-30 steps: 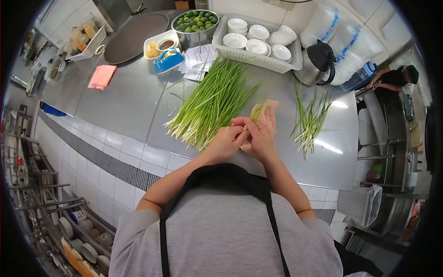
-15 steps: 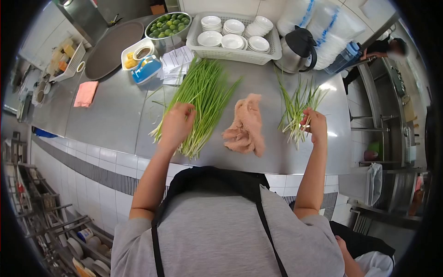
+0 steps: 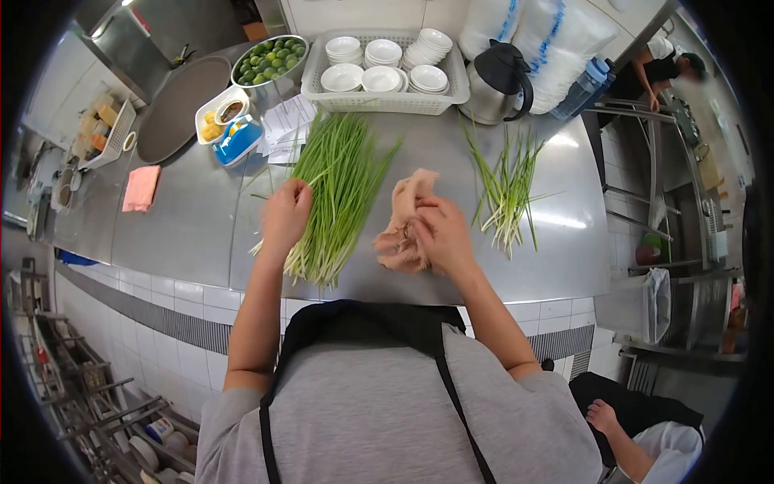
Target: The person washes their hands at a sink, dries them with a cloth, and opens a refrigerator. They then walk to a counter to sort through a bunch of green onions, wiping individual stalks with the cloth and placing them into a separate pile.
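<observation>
A thick bundle of thin scallions point(image 3: 343, 194) lies on the steel table in front of me, green tops away and white ends toward me. My left hand point(image 3: 287, 214) is at the bundle's left edge, fingers curled, thumb against the forefinger; I cannot tell what is between them. A few stalk ends stick out to its left. My right hand point(image 3: 442, 232) is on a crumpled pink cloth point(image 3: 409, 189), its bent fingers gripping the fabric. Right of the cloth lies a smaller, looser pile of scallions point(image 3: 508, 189), apart from both hands.
At the back are a basket point(image 3: 387, 102) of stacked white bowls, a bowl of limes point(image 3: 270, 60) and a steel jug point(image 3: 497, 85). Papers point(image 3: 286, 125), a blue-and-white item point(image 3: 238, 141) and a folded pink cloth point(image 3: 141, 188) lie left. Another person's hand point(image 3: 601, 416) shows lower right.
My right hand has left the small scallion pile and moved left onto the pink cloth. My left hand stays by the big bundle. The view has shifted slightly.
</observation>
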The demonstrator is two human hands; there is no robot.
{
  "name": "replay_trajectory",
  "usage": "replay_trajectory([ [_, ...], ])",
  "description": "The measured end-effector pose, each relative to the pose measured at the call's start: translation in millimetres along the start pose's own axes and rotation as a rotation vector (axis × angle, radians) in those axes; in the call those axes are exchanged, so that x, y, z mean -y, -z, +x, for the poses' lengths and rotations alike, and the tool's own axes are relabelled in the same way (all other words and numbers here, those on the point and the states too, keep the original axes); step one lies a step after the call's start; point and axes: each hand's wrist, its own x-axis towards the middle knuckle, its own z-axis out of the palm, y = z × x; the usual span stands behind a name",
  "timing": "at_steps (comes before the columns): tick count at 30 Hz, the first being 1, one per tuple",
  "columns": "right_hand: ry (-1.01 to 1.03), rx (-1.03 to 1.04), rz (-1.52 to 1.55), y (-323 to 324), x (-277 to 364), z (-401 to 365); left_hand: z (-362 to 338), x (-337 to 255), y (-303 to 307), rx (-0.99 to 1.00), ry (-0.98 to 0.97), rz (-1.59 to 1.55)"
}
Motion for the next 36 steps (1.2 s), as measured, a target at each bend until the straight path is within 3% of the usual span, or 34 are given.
replay_trajectory([
  [1,-0.171,-0.026,0.284,6.1,7.0,4.4,-3.2,-3.2,-1.1,0.0,0.003,0.003],
  [2,-0.343,-0.052,0.567,10.6,11.6,7.3,-7.7,-7.1,-3.5,0.127,0.151,-0.434],
  [3,-0.342,-0.052,0.568,11.9,11.9,9.7,-12.0,-12.6,-8.0,0.251,0.296,-0.872],
  [5,-0.852,-0.042,1.301,14.0,11.5,14.9,-22.7,-35.0,-30.0,0.344,0.316,-1.13],
  [6,-0.85,-0.04,1.301,17.5,12.3,16.4,-30.1,-55.5,-33.5,0.341,0.264,-1.077],
  [8,-0.759,-0.02,1.967,25.1,13.8,18.7,-39.2,-77.7,-40.0,0.343,0.28,-1.116],
  [10,-0.785,-0.082,1.987,25.0,17.9,19.0,-43.1,-86.3,-37.3,0.489,0.187,-1.053],
  [12,-0.819,-0.15,2.008,12.9,26.4,10.5,-45.6,-86.9,-34.5,0.534,0.258,-1.12],
  [15,-0.976,0.056,2.094,-30.5,19.7,-8.0,-40.7,-77.3,-38.9,0.455,0.234,-1.044],
  [17,-0.856,0.277,2.126,-45.1,8.9,-22.4,-42.5,-66.7,-36.9,0.524,0.379,-1.207],
  [18,-0.865,0.282,2.134,-50.6,5.9,-24.1,-45.7,-63.1,-37.3,0.52,0.391,-1.203],
  [20,-0.77,0.447,1.979,-60.0,-5.3,-14.3,-44.5,-62.4,-40.3,0.474,0.27,-0.987],
  [21,-0.764,0.455,1.975,-50.1,1.9,-9.4,-44.2,-63.8,-43.0,0.466,0.266,-0.99],
  [23,-0.336,0.261,1.374,-22.9,25.9,-3.2,-47.0,-66.2,-47.9,0.4,0.019,-0.702],
  [24,-0.337,0.264,1.375,-25.4,29.1,-5.9,-47.8,-66.7,-47.4,0.399,0.022,-0.702],
  [26,-0.824,0.155,1.88,-32.2,32.9,-10.3,-48.5,-70.3,-43.9,0.379,-0.068,-0.441],
  [30,-0.8,0.109,2.022,-37.0,33.8,-7.8,-54.5,-80.8,-31.2,0.384,-0.184,-0.291],
  [32,-0.943,-0.023,2.001,-32.5,38.3,-5.2,-56.6,-79.0,-31.5,0.317,-0.272,-0.215],
  [36,-0.99,-0.073,1.976,-23.6,36.6,4.8,-60.0,-79.7,-13.7,0.331,-0.271,-0.181],
])
